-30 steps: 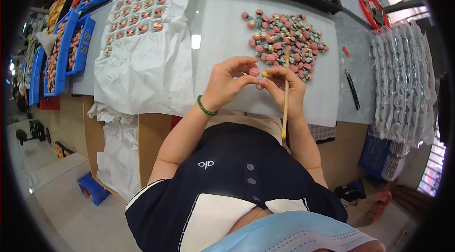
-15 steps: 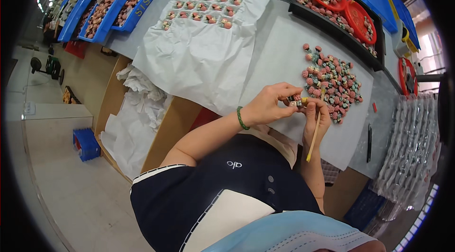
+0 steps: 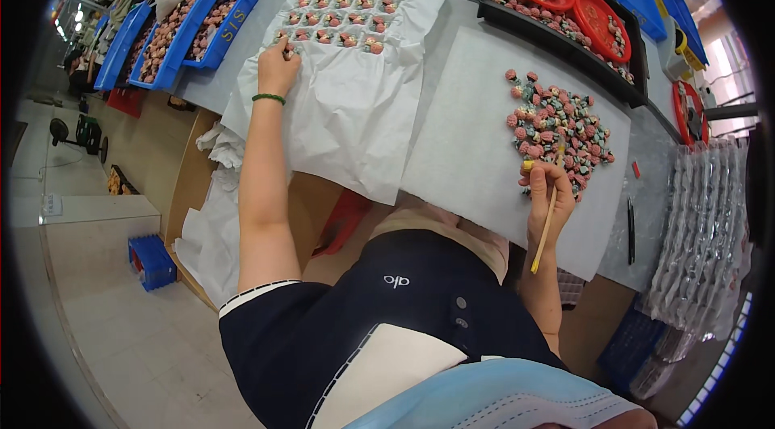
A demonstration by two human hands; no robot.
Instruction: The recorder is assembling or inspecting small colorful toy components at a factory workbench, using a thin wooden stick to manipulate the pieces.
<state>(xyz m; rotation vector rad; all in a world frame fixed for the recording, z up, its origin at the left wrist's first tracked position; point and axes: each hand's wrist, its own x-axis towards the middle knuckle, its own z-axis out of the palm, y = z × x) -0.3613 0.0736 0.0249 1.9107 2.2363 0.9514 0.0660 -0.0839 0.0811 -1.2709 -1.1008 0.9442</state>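
Observation:
My left hand reaches out to the near left corner of the clear compartment tray full of small pink-topped figurines. Its fingers are pinched around a figurine at that corner, mostly hidden by them. Close to the body, my right hand grips a thin pale stick with yellow ends, a slim brush or swab by its look. A small yellow piece shows at its fingertips. Just beyond that hand, a loose pile of figurines lies on a white sheet.
A black tray with red round dishes stands at the back right. Blue bins of figurines sit at the left. A black pen lies right of the sheet, near stacked clear trays. An open carton stands below the table edge.
My left hand has swung away from my right hand, forward and left to the tray corner, with the figurine. My right hand keeps the stick and has shifted slightly.

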